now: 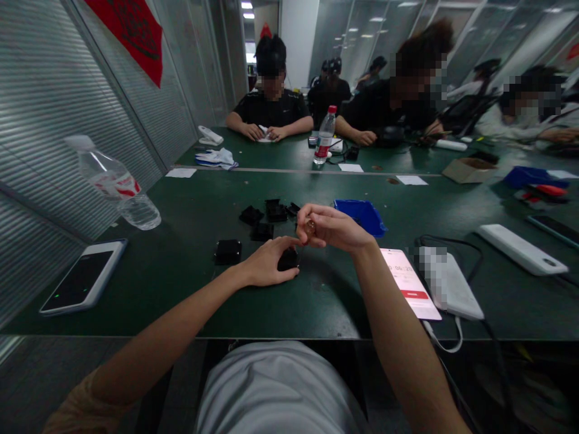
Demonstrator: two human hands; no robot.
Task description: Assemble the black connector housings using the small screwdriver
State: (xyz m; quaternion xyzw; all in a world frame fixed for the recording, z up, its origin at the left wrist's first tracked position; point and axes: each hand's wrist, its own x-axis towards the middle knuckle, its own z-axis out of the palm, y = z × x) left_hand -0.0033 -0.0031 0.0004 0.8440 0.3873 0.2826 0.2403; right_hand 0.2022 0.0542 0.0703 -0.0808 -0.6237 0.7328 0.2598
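Note:
My left hand (270, 264) rests on the table, thumb and fingers closed around a small black box-like part (288, 259). Just above it, my right hand (337, 228) is curled, with a small shiny copper-coloured piece (310, 227) between its fingers; its exact kind is too small to make out. The fingertips of both hands nearly meet over the black part. To the left of my left hand sits another black box-like part (228, 252). Beyond the hands lie several more black parts (275, 210) in a loose group. A blue tray (362, 216) stands behind my right hand, partly hidden by it.
At the left are a leaning water bottle (120, 184) and a phone (84, 277). A lit phone (412, 283) and a white power bank (452, 283) with cables lie right of my right forearm. Across the green table (181, 319), other people sit working beside another bottle (324, 135).

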